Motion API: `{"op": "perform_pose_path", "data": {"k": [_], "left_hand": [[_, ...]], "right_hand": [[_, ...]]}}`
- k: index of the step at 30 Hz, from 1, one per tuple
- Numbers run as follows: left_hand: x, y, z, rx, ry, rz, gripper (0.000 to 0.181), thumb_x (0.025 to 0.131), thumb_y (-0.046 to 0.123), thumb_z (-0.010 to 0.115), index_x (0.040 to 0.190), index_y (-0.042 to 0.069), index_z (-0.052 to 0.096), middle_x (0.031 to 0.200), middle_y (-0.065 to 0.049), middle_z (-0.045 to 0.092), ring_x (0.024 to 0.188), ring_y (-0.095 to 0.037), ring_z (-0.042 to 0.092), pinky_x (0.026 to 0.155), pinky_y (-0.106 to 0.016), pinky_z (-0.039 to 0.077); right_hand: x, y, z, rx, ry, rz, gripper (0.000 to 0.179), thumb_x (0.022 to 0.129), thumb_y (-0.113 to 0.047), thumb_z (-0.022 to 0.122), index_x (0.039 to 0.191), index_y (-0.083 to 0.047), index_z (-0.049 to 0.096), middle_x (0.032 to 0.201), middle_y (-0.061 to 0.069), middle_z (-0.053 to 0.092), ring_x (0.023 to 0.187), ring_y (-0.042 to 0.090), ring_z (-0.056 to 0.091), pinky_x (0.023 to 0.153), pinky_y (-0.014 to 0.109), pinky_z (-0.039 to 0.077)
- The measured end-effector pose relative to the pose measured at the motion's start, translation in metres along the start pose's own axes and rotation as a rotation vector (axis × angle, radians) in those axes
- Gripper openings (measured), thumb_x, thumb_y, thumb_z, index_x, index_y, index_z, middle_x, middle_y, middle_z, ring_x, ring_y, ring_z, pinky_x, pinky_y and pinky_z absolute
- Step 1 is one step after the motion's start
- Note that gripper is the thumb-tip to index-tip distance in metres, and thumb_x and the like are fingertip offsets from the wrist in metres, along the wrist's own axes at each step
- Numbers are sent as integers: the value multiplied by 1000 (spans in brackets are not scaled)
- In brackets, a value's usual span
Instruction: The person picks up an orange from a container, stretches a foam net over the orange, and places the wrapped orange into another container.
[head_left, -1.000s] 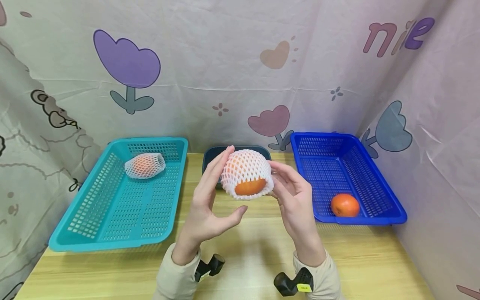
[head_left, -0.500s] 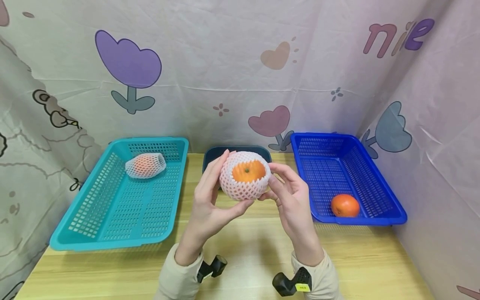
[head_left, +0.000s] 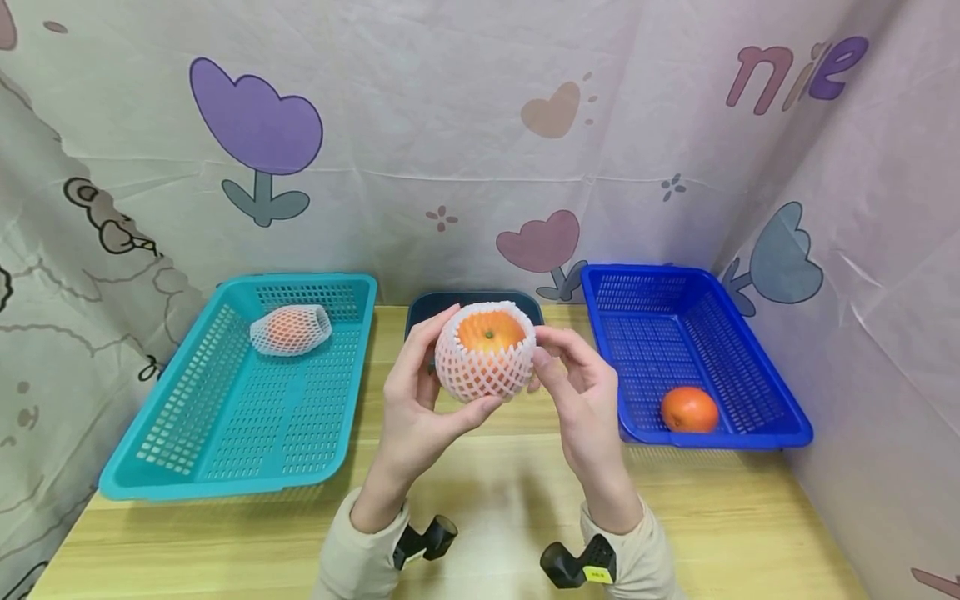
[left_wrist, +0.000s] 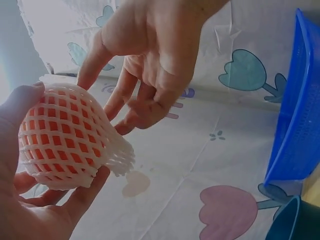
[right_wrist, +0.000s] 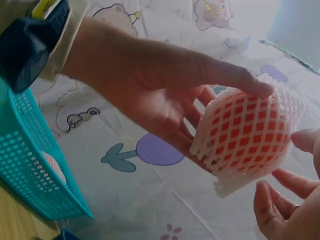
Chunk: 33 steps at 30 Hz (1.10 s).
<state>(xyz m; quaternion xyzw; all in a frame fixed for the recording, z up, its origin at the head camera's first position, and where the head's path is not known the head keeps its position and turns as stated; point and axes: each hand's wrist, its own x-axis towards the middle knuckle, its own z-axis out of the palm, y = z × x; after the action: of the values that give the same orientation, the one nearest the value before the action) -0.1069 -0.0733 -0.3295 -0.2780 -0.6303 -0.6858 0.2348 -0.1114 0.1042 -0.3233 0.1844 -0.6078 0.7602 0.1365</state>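
An orange in a white foam net (head_left: 486, 371) is held up over the table, its bare top and green stem showing through the net's open end. My left hand (head_left: 420, 408) grips it from the left, thumb at the front and fingers behind. From the right, my right hand (head_left: 581, 400) holds the net's side with thumb and fingertips. In the left wrist view the right thumb (left_wrist: 92, 70) lies against the netted fruit (left_wrist: 62, 135), with the other fingers curled close by. The right wrist view has the netted orange (right_wrist: 245, 132) between both hands.
At left stands a turquoise basket (head_left: 225, 492) with another netted orange (head_left: 291, 331). A blue basket (head_left: 720, 442) at right holds one bare orange (head_left: 690, 410). Behind the hands is a dark teal bin (head_left: 474, 297), partly hidden. A printed curtain (head_left: 420, 125) hangs around the wooden table (head_left: 495, 500).
The netted orange has turned so its open end and stem, first out of sight, now face up toward the head camera. The left thumb has come in against the net.
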Motion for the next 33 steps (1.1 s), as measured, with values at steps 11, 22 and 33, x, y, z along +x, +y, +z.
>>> {"op": "perform_pose_path", "data": {"k": [11, 22, 33], "left_hand": [[-1, 4, 0, -83, 21, -57, 78, 74, 18, 89, 140, 2, 49, 135, -16, 50, 113, -33, 53, 96, -39, 52], [0, 6, -3, -84, -13, -44, 90, 65, 30, 91, 139, 0, 49, 136, -17, 50, 112, -33, 55, 94, -40, 53], [0, 2, -3, -103, -11, -81, 91, 67, 34, 90, 140, -1, 47, 136, -17, 50, 116, -33, 54, 95, -41, 52]], "right_hand": [[-2, 5, 0, 31, -182, -115, 54, 94, -18, 66, 141, 2, 47, 139, 17, 53, 130, 32, 50, 107, 39, 44], [-1, 5, -3, 83, -250, -123, 72, 88, -25, 77, 143, 6, 44, 142, 18, 51, 130, 30, 50, 106, 39, 44], [0, 6, -4, 96, -232, -143, 69, 87, -22, 78, 140, 9, 47, 140, 21, 52, 131, 33, 49, 105, 43, 45]]}}
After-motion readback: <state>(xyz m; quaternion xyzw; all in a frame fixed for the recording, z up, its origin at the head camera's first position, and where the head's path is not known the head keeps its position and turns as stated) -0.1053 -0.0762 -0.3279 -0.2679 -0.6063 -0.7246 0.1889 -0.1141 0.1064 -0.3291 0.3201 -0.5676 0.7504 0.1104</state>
